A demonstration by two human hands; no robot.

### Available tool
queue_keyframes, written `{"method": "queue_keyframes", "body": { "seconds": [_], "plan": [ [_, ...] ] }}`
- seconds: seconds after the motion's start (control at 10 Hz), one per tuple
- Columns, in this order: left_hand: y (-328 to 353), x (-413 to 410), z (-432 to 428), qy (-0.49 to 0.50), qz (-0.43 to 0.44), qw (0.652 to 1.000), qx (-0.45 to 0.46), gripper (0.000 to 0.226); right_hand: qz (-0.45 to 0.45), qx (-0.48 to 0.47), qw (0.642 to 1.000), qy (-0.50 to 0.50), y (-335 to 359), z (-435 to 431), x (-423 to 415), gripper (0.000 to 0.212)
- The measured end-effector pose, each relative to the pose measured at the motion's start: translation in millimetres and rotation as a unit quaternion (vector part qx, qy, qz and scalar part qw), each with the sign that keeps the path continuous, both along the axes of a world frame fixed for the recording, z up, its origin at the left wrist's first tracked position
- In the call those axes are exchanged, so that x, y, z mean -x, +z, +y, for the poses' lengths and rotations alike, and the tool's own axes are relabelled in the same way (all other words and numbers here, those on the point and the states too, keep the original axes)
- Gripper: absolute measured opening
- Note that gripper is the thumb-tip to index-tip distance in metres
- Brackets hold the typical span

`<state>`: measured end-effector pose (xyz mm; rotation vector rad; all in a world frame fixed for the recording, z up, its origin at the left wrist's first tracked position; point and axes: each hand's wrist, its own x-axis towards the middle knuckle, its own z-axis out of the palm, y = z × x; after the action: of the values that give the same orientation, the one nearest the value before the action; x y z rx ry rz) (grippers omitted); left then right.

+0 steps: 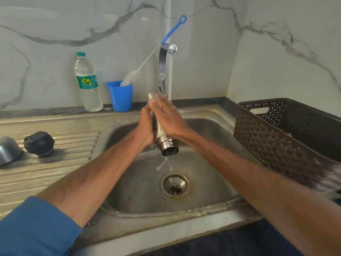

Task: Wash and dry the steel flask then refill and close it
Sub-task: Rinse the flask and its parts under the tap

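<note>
**While the tap runs, the flask takes its rinse**

As we come in from the near edge, a blue sleeve (33, 228) covers the left upper arm, and both bare forearms reach out over the sink (212, 200). Just this side of the hands and below them sits the drain (175, 185). Water dribbles toward it from the open mouth of the steel flask (167, 145).

Here's the line that matters. The flask's long axis runs from that mouth, low and nearest the person, up and away to its base, which pokes out past the fingertips under the stream. Mouth down, so it drains.

The left hand (146, 126) wraps the body from the left and grips it. The right hand (168, 115) lies flat along the other flank, fingers straight, pressing rather than clasping. Both are on it, so neither is nearer. My read is that the left carries and the right rubs.

Well left of the hands lie one black lid (39, 143) and one steel cap (8, 150). To the right sits one brown basket (276, 137). Beyond the hands there is one tap (162, 71), running. Left of it, one blue cup (121, 97) holds one bottle brush (129, 78), and one plastic water bottle (87, 84) stands beside the cup.

One flask, two hands. I'd judge the drying, refilling and closing all lie ahead.
</note>
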<state>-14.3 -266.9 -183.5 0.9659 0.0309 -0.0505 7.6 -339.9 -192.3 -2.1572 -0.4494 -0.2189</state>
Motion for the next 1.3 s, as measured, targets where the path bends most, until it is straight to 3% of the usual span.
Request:
{"method": "queue_keyframes", "body": {
  "seconds": [0.1, 0.3, 0.5, 0.6, 0.7, 0.8, 1.0, 1.1, 1.2, 1.3],
  "plan": [
    [-4.2, -6.9, 4.4, -0.029, 0.048, 0.997, -0.053, 0.044, 0.029, -0.049, 0.998, -0.01, 1.4, -14.4, -7.4, 0.061],
    [-5.6, -12.2, 0.6, -0.03, 0.043, 0.996, -0.078, 0.044, 0.079, -0.085, 0.993, -0.032, 4.7, -13.5, -5.3, 0.077],
    [-7.3, -13.9, 7.5, 0.022, 0.007, 1.0, 0.013, 0.044, 0.026, 0.031, 0.999, 0.006, 5.4, 8.3, 10.1, 0.07],
    [-11.5, -18.3, 7.1, 0.017, 0.032, 0.999, 0.025, 0.043, 0.024, 0.023, 0.999, 0.019, 2.0, -0.6, -1.3, 0.068],
    [-12.6, -15.6, 2.8, -0.007, 0.103, 0.993, -0.06, 0.049, 0.049, -0.041, 0.998, 0.001, 0.6, -17.5, -8.1, 0.055],
    [-12.9, -10.4, -5.5, -0.036, 0.12, 0.988, -0.094, 0.055, 0.079, -0.092, 0.992, -0.015, 1.5, -32.8, -12.3, 0.066],
    [-13.0, -13.3, -5.9, 0.004, 0.045, 0.995, -0.091, 0.065, 0.077, -0.123, 0.989, 0.006, 4.9, -18.0, -2.7, 0.059],
    [-19.0, -23.0, 7.2, 0.011, 0.013, 0.994, -0.109, 0.061, 0.092, -0.092, 0.991, 0.027, -1.5, -4.4, -10.6, 0.082],
    [-24.5, -40.1, 15.5, 0.032, 0.025, 0.996, -0.081, 0.057, 0.041, 0.006, 0.999, 0.028, 5.6, 2.3, 10.3, 0.083],
    [-28.8, -45.3, 18.8, 0.032, 0.031, 0.998, -0.038, 0.057, 0.046, 0.065, 0.996, 0.046, 3.0, -5.7, 22.9, 0.069]
  ]
}}
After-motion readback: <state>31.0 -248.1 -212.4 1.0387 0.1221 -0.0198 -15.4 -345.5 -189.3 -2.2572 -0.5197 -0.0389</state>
